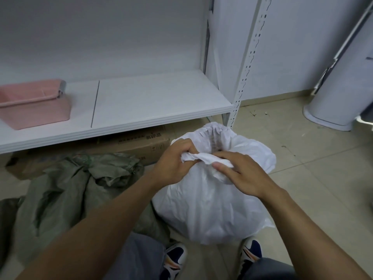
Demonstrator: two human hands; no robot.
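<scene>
Gathering the rim of a white plastic bag (207,207) that sits on the tiled floor (302,158) between two shoes (175,257), just near of the shelf post (248,63). Gripping one end of the twisted strand (203,157) in the left hand (173,160), fingers curled tight around it; pinching the other end with the right hand (242,172), thumb on the near side, fingers draped over the far side. Could easily go wrong from here: looks thin and slick, so might slide out of the pinch and untwist if the pull turns uneven. Might also tear where stretched tightest, given how taut the strand runs between the two grips. Gapes open at the far side of the mouth, edge puckered and ruffled, so could spill or close loosely if only the near half gets gathered. Bulges round and full lower down, crinkled all over with a faint sheen; probably soft and shifting rather than rigid, so could topple if tugged upward off-centre. Elsewhere: crumpled green woven sack (66,184) at left, coarse and matte; flat brown cardboard box (141,144) under the shelf; smooth white shelf board (151,98) carrying a pink plastic basket (34,106) at far left; rounded white column (343,87) at far right.
</scene>
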